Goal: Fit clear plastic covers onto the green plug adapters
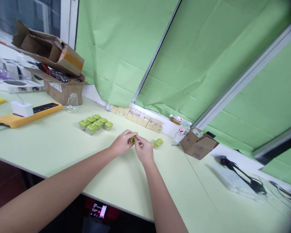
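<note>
Over the middle of the pale table, my left hand (122, 142) and my right hand (145, 149) meet with curled fingers round a small green-topped container (133, 139). Fingers cover most of it, so its lower part is hidden. To the left stands a group of several similar green-lidded clear containers (94, 123), each with a small yellowish piece on top. Just right of my right hand sits a smaller cluster of green-lidded containers (158, 143).
Small tan boxes (138, 118) line the wall. Left are an orange power strip (38, 114), a clear plastic cup (72, 103) and open cardboard boxes (63, 92). Right are plastic bottles (180, 133), a cardboard box (198, 142) and black cables (242, 174). A lit phone (98, 210) lies below the table edge.
</note>
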Tool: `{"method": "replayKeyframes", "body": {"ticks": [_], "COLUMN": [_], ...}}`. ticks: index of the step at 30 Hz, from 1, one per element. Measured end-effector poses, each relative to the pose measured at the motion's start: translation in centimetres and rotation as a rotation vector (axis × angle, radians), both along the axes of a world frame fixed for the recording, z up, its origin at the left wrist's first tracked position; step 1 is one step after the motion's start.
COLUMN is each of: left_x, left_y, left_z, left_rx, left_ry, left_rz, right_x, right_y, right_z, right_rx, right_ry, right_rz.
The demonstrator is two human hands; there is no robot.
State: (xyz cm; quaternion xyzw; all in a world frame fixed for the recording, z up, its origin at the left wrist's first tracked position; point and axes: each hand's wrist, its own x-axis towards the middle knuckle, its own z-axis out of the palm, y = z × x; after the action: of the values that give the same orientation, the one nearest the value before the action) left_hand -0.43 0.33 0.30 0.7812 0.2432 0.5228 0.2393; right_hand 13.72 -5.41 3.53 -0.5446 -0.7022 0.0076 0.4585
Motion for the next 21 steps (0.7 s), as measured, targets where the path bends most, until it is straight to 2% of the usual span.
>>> {"method": "replayKeyframes", "body": {"ticks": [2,5,7,9,12,18,21], "left_x": [0.0,0.1,0.1,0.1,0.0,0.1,0.2], "left_y": [0.0,-0.1,-0.1,-0.1,-0.3,-1.2,-1.2], "left_z": [0.2,0.3,0.3,0.3,0.5,1.1,1.0], "left_rx": [-0.028,-0.056,-0.059,-0.055,-0.043,-0.063,-0.147], "left_ry": [-0.011,-0.010,-0.010,0.000,0.020,-0.049,-0.117], "left_rz": [-0.006,-0.010,-0.011,-0.021,-0.044,-0.143,-0.206], "right_x": [0.3,0.7,0.7,0.6,0.4,1.0,1.2], "right_y": [0.1,0.6,0.8,0.9,0.7,0.6,0.4], "right_z": [0.1,0.1,0.1,0.1,0.1,0.1,0.3], "right_rx": [0.006,-0.085,-0.230,-0.348,-0.400,-0.473,-0.508], "right_ry": [0.079,0.365,0.583,0.712,0.771,0.950,1.026], "right_rz": [-0.057,-0.065,0.046,0.184,0.285,0.333,0.357]}}
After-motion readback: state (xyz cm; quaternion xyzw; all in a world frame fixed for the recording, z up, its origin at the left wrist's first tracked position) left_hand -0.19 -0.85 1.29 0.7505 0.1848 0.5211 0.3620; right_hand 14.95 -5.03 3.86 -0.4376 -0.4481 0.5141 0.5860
